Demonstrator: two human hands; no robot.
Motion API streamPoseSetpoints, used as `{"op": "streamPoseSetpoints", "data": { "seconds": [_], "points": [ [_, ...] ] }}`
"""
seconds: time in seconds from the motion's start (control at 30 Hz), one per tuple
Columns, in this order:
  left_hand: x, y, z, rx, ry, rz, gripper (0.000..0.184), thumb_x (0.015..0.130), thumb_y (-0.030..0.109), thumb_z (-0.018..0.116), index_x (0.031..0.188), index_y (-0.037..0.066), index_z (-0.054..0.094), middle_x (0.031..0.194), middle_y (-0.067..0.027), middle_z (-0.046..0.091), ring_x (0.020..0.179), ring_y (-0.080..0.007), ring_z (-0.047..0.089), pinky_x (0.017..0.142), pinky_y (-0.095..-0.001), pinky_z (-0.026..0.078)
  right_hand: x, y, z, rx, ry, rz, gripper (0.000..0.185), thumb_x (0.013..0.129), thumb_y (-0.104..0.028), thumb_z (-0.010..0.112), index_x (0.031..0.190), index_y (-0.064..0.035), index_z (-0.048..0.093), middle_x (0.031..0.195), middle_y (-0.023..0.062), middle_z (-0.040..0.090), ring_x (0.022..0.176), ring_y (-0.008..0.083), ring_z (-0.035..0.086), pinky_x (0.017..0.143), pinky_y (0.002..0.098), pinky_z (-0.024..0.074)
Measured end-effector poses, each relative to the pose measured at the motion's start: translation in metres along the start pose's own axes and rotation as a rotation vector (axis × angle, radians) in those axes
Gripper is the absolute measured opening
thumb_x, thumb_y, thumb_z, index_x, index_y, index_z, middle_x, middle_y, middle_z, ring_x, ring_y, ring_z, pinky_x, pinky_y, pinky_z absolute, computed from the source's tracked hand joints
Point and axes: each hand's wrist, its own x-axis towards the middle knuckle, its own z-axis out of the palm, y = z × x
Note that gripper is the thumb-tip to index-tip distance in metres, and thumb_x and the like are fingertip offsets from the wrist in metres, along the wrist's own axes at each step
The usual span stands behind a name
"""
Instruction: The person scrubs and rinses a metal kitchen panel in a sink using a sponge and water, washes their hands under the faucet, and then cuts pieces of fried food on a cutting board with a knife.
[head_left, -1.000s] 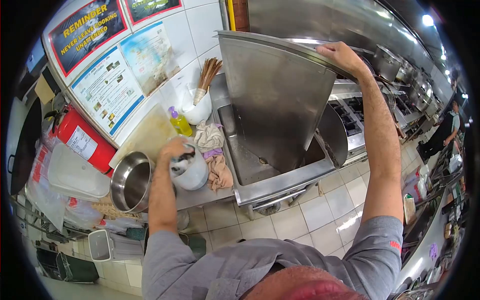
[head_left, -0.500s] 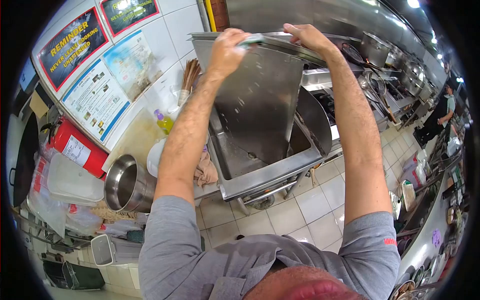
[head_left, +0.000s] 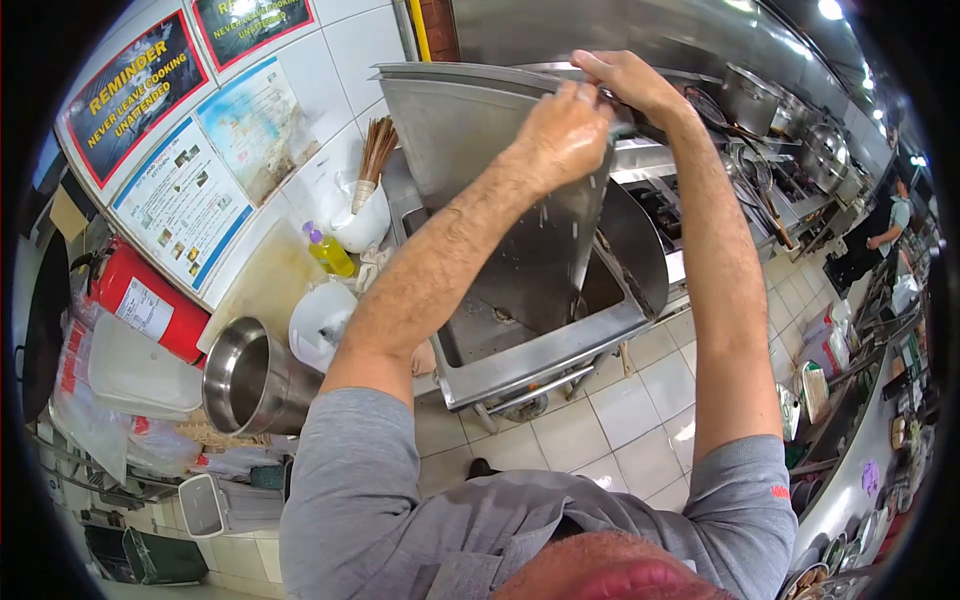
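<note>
A panel (head_left: pixel 450 130) is standing tilted in the sink (head_left: pixel 545 358). On the worktop (head_left: pixel 426 384) left of the sink, a tub (head_left: pixel 316 322) is sitting nearest the front, a soap bottle (head_left: pixel 331 250) is standing behind it, and a pail (head_left: pixel 362 224) is holding a brush (head_left: pixel 376 155). A pot (head_left: pixel 292 388) is standing left of the tub; a fire extinguisher (head_left: pixel 150 300) is sitting farther left. Right of the sink, a stove (head_left: pixel 652 206) is bearing cookware (head_left: pixel 748 98) along its back.

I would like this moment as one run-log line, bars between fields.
left grip: at upper right corner of flat grey metal panel | right grip: closed on panel's top edge | panel: slanting down into rectangular steel sink
</note>
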Motion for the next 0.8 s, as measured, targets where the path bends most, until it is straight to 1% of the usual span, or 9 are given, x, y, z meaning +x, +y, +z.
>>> {"op": "streamPoseSetpoints", "data": {
  "seconds": [0.07, 0.13, 0.17, 0.3, 0.4, 0.5, 0.7, 0.77, 0.8],
  "points": [
    [-0.003, -0.018, 0.009, 0.011, 0.070, 0.045, 0.021, 0.073, 0.008, 0.055, 0.091, -0.001, 0.060, 0.097, -0.0176, 0.057, 0.091, -0.0331, 0.055, 0.079, -0.0398, 0.049, 0.001, 0.001, 0.003, -0.046, 0.045, -0.037, 0.056, 0.088, -0.051, 0.048, 0.114, -0.0028, 0.059, 0.088, 0.0036, 0.057, 0.077, 0.0130, 0.047, 0.069, 0.0275, 0.0399],
    [-0.007, -0.049, 0.010, 0.116, -0.070, -0.027, 0.019, 0.074, 0.009, 0.054, 0.088, -0.001, 0.060, 0.096, -0.0173, 0.057, 0.089, -0.0325, 0.055, 0.075, -0.0404, 0.050, -0.014, -0.014, 0.001, -0.138, 0.014, -0.051, 0.053, 0.091, -0.049, 0.044, 0.115, -0.0041, 0.059, 0.086, 0.0015, 0.055, 0.075, 0.0115, 0.045, 0.068, 0.0257, 0.0393],
    [-0.015, -0.073, 0.013, 0.118, -0.021, -0.018, 0.019, 0.074, 0.009, 0.052, 0.087, -0.002, 0.060, 0.095, -0.0169, 0.057, 0.087, -0.0317, 0.055, 0.072, -0.0408, 0.051, -0.016, -0.017, 0.003, -0.193, 0.022, -0.042, 0.051, 0.093, -0.047, 0.041, 0.115, -0.0049, 0.059, 0.084, 0.0002, 0.054, 0.076, 0.0102, 0.045, 0.069, 0.0239, 0.0384],
    [-0.061, -0.204, 0.043, 0.100, 0.004, -0.058, 0.020, 0.074, 0.006, 0.050, 0.091, 0.001, 0.060, 0.092, -0.0183, 0.057, 0.091, -0.0349, 0.054, 0.082, -0.0435, 0.046, -0.026, -0.027, 0.018, -0.122, 0.111, -0.083, 0.052, 0.093, -0.047, 0.040, 0.112, -0.0035, 0.060, 0.088, 0.0017, 0.056, 0.077, 0.0114, 0.047, 0.074, 0.0250, 0.0392],
    [-0.081, -0.314, 0.065, 0.219, -0.232, -0.320, 0.023, 0.083, 0.011, 0.046, 0.098, 0.010, 0.064, 0.106, -0.0150, 0.054, 0.099, -0.0344, 0.053, 0.082, -0.0447, 0.048, -0.024, -0.021, 0.024, -0.194, 0.173, -0.043, 0.056, 0.092, -0.051, 0.038, 0.115, -0.0042, 0.060, 0.094, 0.0042, 0.059, 0.080, 0.0124, 0.048, 0.076, 0.0263, 0.0399],
    [-0.094, -0.400, 0.090, 0.266, -0.382, -0.485, 0.026, 0.084, 0.010, 0.046, 0.106, 0.010, 0.060, 0.113, -0.0146, 0.051, 0.103, -0.0355, 0.051, 0.087, -0.0451, 0.047, -0.020, -0.024, 0.026, -0.179, 0.158, -0.001, 0.061, 0.090, -0.056, 0.038, 0.119, -0.0061, 0.058, 0.098, 0.0058, 0.060, 0.082, 0.0132, 0.049, 0.077, 0.0267, 0.0405],
    [-0.077, -0.372, 0.092, 0.264, -0.322, -0.354, 0.023, 0.081, 0.007, 0.047, 0.095, 0.003, 0.064, 0.101, -0.0213, 0.057, 0.093, -0.0378, 0.057, 0.082, -0.0441, 0.047, -0.016, -0.023, 0.022, -0.183, 0.144, 0.008, 0.060, 0.090, -0.056, 0.036, 0.120, -0.0085, 0.057, 0.092, 0.0042, 0.058, 0.073, 0.0126, 0.045, 0.071, 0.0267, 0.0397],
    [-0.056, -0.292, 0.066, 0.226, -0.309, -0.325, 0.020, 0.078, 0.007, 0.048, 0.088, 0.000, 0.065, 0.099, -0.0226, 0.057, 0.088, -0.0376, 0.059, 0.081, -0.0452, 0.048, -0.006, -0.020, 0.024, -0.177, 0.112, -0.011, 0.061, 0.090, -0.057, 0.036, 0.120, -0.0083, 0.057, 0.093, 0.0049, 0.058, 0.074, 0.0132, 0.046, 0.072, 0.0278, 0.0402],
    [-0.049, -0.264, 0.064, 0.279, -0.234, -0.173, 0.018, 0.077, 0.008, 0.050, 0.081, -0.001, 0.065, 0.096, -0.0221, 0.058, 0.087, -0.0367, 0.059, 0.079, -0.0454, 0.048, -0.003, -0.020, 0.024, -0.182, 0.088, -0.026, 0.062, 0.089, -0.058, 0.037, 0.120, -0.0080, 0.057, 0.095, 0.0055, 0.058, 0.075, 0.0138, 0.047, 0.073, 0.0290, 0.0407]
  ]
}}
